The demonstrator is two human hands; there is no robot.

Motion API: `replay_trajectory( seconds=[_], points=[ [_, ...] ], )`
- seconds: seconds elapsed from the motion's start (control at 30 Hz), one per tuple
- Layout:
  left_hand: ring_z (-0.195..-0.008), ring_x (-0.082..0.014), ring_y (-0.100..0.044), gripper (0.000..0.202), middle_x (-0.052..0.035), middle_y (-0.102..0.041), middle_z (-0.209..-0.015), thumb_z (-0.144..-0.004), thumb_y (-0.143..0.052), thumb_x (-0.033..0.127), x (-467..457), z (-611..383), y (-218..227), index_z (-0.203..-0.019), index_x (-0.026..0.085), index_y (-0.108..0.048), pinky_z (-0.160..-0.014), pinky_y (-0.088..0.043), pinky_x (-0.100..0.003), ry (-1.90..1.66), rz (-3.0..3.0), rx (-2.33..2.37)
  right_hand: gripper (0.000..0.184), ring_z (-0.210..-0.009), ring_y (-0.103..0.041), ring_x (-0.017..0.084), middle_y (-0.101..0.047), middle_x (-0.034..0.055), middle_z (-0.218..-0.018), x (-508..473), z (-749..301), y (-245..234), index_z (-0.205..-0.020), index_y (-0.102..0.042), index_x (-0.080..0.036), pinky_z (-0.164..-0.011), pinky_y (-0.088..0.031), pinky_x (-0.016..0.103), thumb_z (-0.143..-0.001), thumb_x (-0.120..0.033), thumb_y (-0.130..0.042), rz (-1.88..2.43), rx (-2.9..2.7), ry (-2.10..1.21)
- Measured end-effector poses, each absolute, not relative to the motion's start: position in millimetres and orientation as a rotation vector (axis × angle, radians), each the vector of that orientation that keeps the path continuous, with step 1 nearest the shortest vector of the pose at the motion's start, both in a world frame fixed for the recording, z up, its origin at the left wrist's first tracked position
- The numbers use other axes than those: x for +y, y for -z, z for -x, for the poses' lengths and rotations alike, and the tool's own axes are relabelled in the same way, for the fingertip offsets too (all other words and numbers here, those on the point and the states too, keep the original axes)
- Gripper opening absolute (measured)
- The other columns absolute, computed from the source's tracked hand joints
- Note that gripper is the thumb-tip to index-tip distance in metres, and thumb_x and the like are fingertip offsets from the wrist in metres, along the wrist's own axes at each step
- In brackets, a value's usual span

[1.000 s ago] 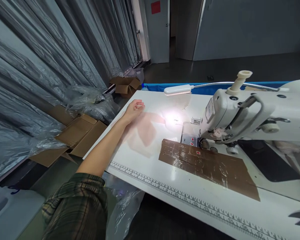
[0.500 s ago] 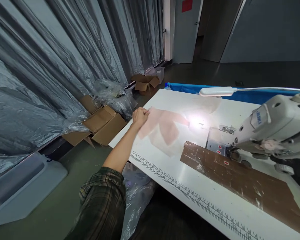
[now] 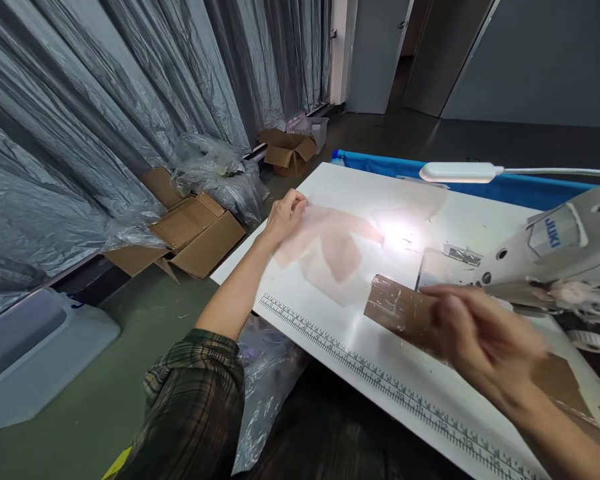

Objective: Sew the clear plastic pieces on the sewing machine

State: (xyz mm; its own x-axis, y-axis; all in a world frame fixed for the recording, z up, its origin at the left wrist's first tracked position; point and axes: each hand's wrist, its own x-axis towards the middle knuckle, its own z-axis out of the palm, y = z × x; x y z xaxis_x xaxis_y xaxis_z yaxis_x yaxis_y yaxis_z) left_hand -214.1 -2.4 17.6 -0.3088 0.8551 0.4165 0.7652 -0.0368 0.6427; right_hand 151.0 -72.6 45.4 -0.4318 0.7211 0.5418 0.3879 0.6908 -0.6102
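Note:
A piece of sheer pink fabric (image 3: pixel 341 253) lies partly folded on the white sewing table (image 3: pixel 300 303), so thin that the tabletop shows through. My left hand (image 3: pixel 286 215) is at its far left corner, fingers pinched together on the cloth. Over the brown board (image 3: pixel 397 310) in front of the sewing machine (image 3: pixel 555 247) hovers my right hand (image 3: pixel 490 337), smeared by motion. Its fingers look partly curled, and whether anything is in them cannot be made out.
A lit lamp (image 3: pixel 460 173) on a thin stalk hangs over the far part of the table. A printed ruler (image 3: pixel 330 340) runs along the near edge. Left on the floor are cardboard boxes (image 3: pixel 205 237), plastic wrapping (image 3: pixel 220 177) and a grey plastic bin (image 3: pixel 40 360).
My right hand has come into view from the right, over the brown board. My left hand stays at the fabric corner, its fingers shifted slightly. The view has moved a little.

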Motion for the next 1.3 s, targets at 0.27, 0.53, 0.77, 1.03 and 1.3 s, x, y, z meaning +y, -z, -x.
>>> replay_trajectory(
  seconds=[0.27, 0.53, 0.77, 1.03, 1.3],
  points=[
    [-0.073, -0.0111, -0.071, 0.009, -0.0025, -0.075, -0.083, -0.085, -0.070, 0.020, -39, 142, -41, -0.088, 0.016, -0.063, -0.072, -0.055, -0.024, -0.851, -1.642, 1.006, 0.074, -0.128, -0.056, 0.031, -0.052, 0.0189, -0.144, -20, -107, -8, -0.159, -0.031, -0.022, -0.085, -0.063, 0.045, -0.092, -0.029, -0.060, 0.699, -2.284, -0.421],
    [-0.085, -0.0124, -0.071, 0.029, -0.0034, -0.073, -0.089, -0.072, -0.087, 0.027, -75, 114, -57, -0.090, 0.014, -0.069, -0.082, -0.058, -0.025, -0.934, -1.522, 0.969, 0.020, -0.120, -0.063, 0.028, -0.072, 0.0120, -0.114, -33, -118, -17, -0.101, -0.073, -0.020, -0.104, -0.051, 0.049, -0.094, -0.026, -0.056, 0.648, -2.582, -0.882],
    [-0.076, -0.0165, -0.075, 0.036, -0.0028, -0.067, -0.091, -0.083, -0.078, 0.029, -121, 85, -72, -0.115, 0.022, -0.062, -0.053, -0.056, -0.020, -0.753, -1.282, 0.894, 0.034, -0.077, -0.070, 0.015, -0.075, 0.0056, -0.085, -80, -209, -56, -0.114, -0.074, -0.018, -0.074, -0.055, 0.027, -0.095, -0.044, -0.061, 0.757, -2.132, -2.239],
    [-0.066, -0.0079, -0.063, 0.058, -0.0103, -0.070, -0.113, -0.081, -0.078, 0.025, -54, 35, -34, -0.134, 0.019, -0.055, -0.055, -0.050, -0.020, -0.439, -1.516, 0.906, 0.043, -0.067, -0.071, 0.016, -0.073, 0.0043, -0.083, -46, -255, -25, -0.109, -0.066, -0.019, -0.046, -0.049, 0.020, -0.076, -0.043, -0.080, 1.387, -1.728, -1.935],
    [-0.055, -0.0070, -0.060, 0.020, -0.0030, -0.071, -0.078, -0.089, -0.073, 0.034, -27, 14, -8, -0.086, 0.014, -0.067, -0.049, -0.049, -0.019, -0.788, -1.332, 1.165, 0.040, -0.061, -0.068, 0.014, -0.072, 0.0041, -0.077, -29, -245, -17, -0.103, -0.063, -0.018, -0.043, -0.047, 0.019, -0.078, -0.044, -0.080, 1.430, -1.620, -1.682]
  ],
)
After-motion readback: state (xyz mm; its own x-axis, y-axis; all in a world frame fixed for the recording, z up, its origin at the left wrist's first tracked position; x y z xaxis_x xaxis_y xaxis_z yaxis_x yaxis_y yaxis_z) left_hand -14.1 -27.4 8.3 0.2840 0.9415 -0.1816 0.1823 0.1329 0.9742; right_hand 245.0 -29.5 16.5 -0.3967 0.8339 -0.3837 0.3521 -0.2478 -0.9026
